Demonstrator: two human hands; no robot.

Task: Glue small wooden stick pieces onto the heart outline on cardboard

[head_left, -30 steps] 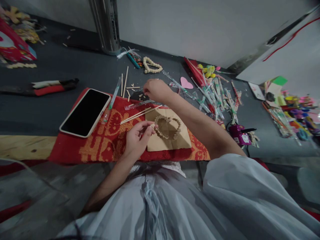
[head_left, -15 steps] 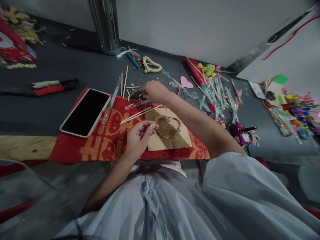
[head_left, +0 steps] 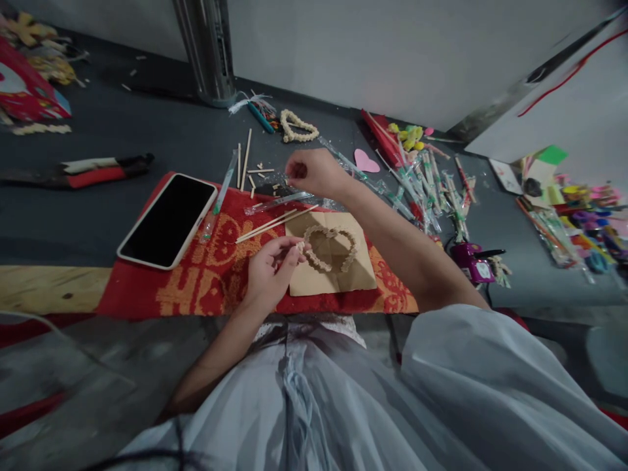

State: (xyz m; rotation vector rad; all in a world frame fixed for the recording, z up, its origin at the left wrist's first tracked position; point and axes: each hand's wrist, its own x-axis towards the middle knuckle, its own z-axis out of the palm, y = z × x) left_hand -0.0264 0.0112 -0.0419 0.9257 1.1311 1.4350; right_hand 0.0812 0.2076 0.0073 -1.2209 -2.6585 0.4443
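Note:
My left hand (head_left: 275,265) pinches the left edge of a heart-shaped outline (head_left: 351,250) built from small pale wooden bits. A gap shows in the heart's lower edge. Beneath it lies a creased piece of brown paper (head_left: 363,280). My right hand (head_left: 314,171) hovers beyond the paper, fingers curled together, close to cut stick pieces (head_left: 260,171) on the grey table. Whatever its fingertips may hold is too small to make out. Two long thin wooden sticks (head_left: 275,224) rest on the red towel (head_left: 196,288), left of the paper.
A phone (head_left: 169,222) lies on the towel's left side, with pliers (head_left: 108,173) farther left. Another wooden heart (head_left: 298,127) sits at the back. Plastic-wrapped sticks (head_left: 432,176), a pink paper heart (head_left: 366,161) and a purple device (head_left: 471,263) occupy the right. A metal post (head_left: 209,59) stands behind.
My right hand has drawn slightly right and towards me, away from the cut pieces. My left hand stays in place with the heart, which appears slightly turned.

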